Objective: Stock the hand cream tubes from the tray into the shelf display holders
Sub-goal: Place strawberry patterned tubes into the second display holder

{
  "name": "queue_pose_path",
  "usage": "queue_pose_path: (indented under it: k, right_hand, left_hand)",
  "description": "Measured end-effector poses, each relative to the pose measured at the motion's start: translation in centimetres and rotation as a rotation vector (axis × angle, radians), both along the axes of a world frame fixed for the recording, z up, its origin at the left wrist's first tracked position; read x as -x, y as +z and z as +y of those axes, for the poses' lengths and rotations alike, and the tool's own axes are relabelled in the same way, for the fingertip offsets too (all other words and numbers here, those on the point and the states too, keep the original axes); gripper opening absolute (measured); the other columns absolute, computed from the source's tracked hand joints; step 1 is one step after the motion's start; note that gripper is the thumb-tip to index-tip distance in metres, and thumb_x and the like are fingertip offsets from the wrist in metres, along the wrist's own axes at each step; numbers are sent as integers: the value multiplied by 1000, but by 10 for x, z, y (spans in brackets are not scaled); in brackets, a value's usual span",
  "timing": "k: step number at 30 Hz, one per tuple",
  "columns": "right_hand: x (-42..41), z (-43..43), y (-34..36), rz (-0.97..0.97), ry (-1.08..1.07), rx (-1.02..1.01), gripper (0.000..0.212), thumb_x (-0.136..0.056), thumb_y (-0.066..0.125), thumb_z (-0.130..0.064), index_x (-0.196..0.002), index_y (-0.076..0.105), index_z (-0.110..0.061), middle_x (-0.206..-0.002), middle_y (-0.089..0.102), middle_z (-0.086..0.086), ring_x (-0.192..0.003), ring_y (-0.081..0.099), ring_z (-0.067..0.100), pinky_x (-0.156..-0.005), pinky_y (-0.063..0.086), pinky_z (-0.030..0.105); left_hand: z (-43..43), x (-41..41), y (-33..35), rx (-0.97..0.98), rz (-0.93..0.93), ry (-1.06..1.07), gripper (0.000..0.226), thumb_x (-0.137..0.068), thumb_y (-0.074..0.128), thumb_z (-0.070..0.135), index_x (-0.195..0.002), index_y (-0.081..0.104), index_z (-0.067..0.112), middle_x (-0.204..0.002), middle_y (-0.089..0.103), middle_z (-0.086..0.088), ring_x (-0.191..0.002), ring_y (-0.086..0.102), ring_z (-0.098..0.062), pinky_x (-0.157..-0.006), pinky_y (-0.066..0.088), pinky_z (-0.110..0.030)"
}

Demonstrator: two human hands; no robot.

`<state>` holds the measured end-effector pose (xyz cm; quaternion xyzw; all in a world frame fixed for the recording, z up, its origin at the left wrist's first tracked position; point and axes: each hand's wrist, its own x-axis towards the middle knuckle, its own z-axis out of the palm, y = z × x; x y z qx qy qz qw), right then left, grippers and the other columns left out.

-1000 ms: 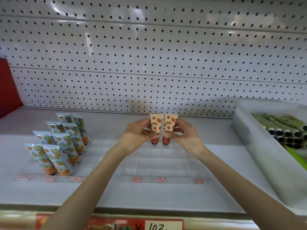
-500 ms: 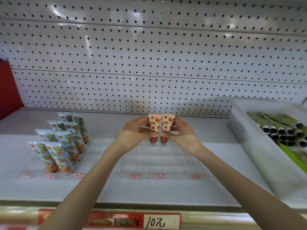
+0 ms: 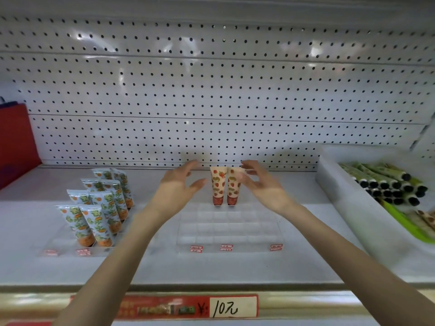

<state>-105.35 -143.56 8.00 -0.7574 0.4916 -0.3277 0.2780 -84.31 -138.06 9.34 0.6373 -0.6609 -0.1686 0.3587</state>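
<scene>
The white metal shelf carries, well to the right of the right hand, the translucent plastic tray of green tubes. Below both hands sits the clear acrylic display holder. Half a second ago each hand pinched a tube; now the left hand is spread and clear, and the right is spread too, its blurred fingertips near one crimp. Between the hands, the two cream strawberry-print tubes stand cap-down, side by side, in the holder's back row. This pair looks placed; the tray is likely next.
</scene>
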Motion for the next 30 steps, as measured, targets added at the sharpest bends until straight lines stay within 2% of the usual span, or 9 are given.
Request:
queue_pose_path:
  k: [4, 7, 12, 17, 24, 27, 30]
  right_hand:
    - [10, 12, 24, 320, -4, 73, 66, -90, 33, -59, -146, 23, -25, -152, 24, -4, -139, 24, 17, -111, 27, 38]
    - [16, 25, 38, 572, -42, 162, 71, -90, 24, -62, -149, 12, -25, -156, 13, -5, -144, 11, 15, -117, 12, 39]
    - [34, 50, 45, 773, -120, 226, 75, -89, 22, -66, -151, 4, -27, -158, 2, -8, -145, -3, 14, -118, 0, 45]
    - [53, 81, 40, 841, -237, 222, 77, -87, 19, -70, -150, 8, -26, -157, 4, -7, -145, -2, 17, -117, 2, 47]
    - [83, 115, 33, 818, -354, 187, 88, -78, 9, -78, -148, 16, -26, -155, 14, -5, -145, 4, 17, -115, 3, 47]
    - [96, 122, 37, 833, -383, 172, 73, -90, 21, -66, -149, 13, -25, -157, 9, -5, -146, 1, 18, -116, 2, 47]
    - [110, 123, 39, 831, -387, 182, 70, -91, 23, -64, -149, 14, -26, -157, 10, -5, -146, 3, 17, -117, 4, 47]
  left_hand:
    - [10, -9, 18, 35, -181, 8, 57, -94, 48, 38, -145, 28, 21, -149, 33, 1, -137, 30, -16, -108, 23, -25]
    - [16, -10, 29, 25, -310, 31, 61, -95, 38, 46, -148, 17, 24, -155, 17, 4, -143, 14, -14, -115, 14, -31]
    - [27, -5, 34, 49, -503, 47, 66, -93, 25, 57, -149, 10, 26, -157, 6, 4, -144, 3, -15, -117, 3, -35]
    - [40, 9, 29, 49, -549, -18, 70, -90, 21, 61, -149, 9, 26, -157, 4, 4, -145, 1, -17, -117, 2, -39]
    - [57, 29, 26, 81, -588, -101, 67, -93, 25, 57, -149, 11, 22, -157, 11, -1, -144, 9, -22, -117, 8, -44]
    - [57, 37, 30, 105, -584, -110, 68, -92, 25, 58, -149, 14, 22, -156, 13, -1, -144, 10, -23, -117, 9, -44]
    - [58, 53, 36, 128, -562, -120, 68, -91, 25, 57, -148, 15, 22, -156, 15, -2, -143, 11, -23, -116, 9, -44]
